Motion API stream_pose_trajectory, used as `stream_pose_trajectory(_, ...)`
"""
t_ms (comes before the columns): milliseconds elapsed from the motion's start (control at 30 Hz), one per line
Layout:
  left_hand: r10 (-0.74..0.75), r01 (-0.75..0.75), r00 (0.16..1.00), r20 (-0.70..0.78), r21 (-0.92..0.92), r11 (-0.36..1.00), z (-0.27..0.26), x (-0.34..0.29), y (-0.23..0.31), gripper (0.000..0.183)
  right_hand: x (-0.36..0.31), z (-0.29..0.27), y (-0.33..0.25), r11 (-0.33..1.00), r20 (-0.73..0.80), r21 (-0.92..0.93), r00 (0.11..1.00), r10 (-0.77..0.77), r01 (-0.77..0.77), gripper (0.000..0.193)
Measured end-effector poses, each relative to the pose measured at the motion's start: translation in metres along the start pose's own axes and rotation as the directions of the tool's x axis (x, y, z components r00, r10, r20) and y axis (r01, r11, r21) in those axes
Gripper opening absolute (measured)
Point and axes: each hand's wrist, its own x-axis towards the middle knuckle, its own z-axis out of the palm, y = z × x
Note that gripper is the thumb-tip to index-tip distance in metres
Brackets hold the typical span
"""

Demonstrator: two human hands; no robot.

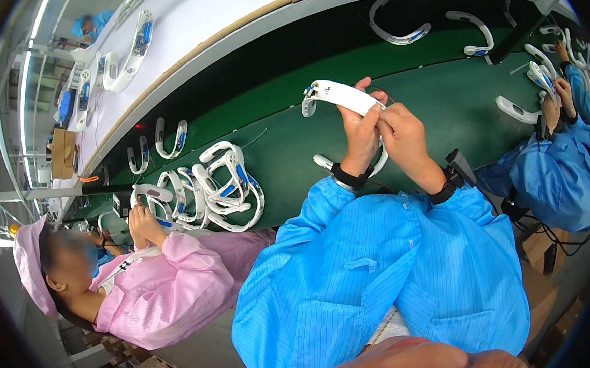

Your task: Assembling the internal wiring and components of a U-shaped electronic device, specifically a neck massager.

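White band (pixel 342 96): reaching toward ten o'clock from my hands.
My left hand (pixel 360 130): gripping it, thumb in front.
My right hand (pixel 404 133): fingertips pinching its four o'clock end.

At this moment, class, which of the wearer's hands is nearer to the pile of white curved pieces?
Left: the left hand is right of the pile; the right hand is farther right.

Curved band (pixel 345 95) wht; smock (pixel 337 269) blue w/ stripes; cap (pixel 28 261) pink; worktop (pixel 287 146) dk grn.
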Motion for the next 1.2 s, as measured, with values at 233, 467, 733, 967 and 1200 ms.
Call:
stream_pose_trajectory(233,-0.106,0.103,0.994,-0.041,-0.058,0.993,-0.007,-0.003,0.003,0.065,0.0,-0.008,-0.003,0.943,0.075,0.202,0.964,0.254,-0.264,0.028)
stream_pose_trajectory(467,-0.065,0.062,0.997,-0.036,-0.1,0.993,-0.016,0.009,0.007,0.061,-0.017,-0.025,0.017,0.935,0.243,0.188,0.937,0.251,-0.3,0.01)
stream_pose_trajectory(733,-0.104,0.105,0.995,0.013,-0.096,0.99,-0.004,0.001,0.003,0.065,0.005,-0.016,-0.003,0.903,0.241,0.269,0.931,0.273,-0.335,0.01)
stream_pose_trajectory(967,-0.062,0.063,0.998,0.027,-0.03,0.998,-0.006,0.0,0.006,0.074,-0.006,-0.029,0.019,0.971,0.346,-0.031,0.909,0.232,-0.236,0.015)
stream_pose_trajectory(1200,-0.043,0.047,0.998,0.054,-0.059,0.997,-0.013,0.001,0.0,0.083,0.006,-0.029,0.015,0.989,0.328,0.053,0.938,0.112,-0.137,0.014)
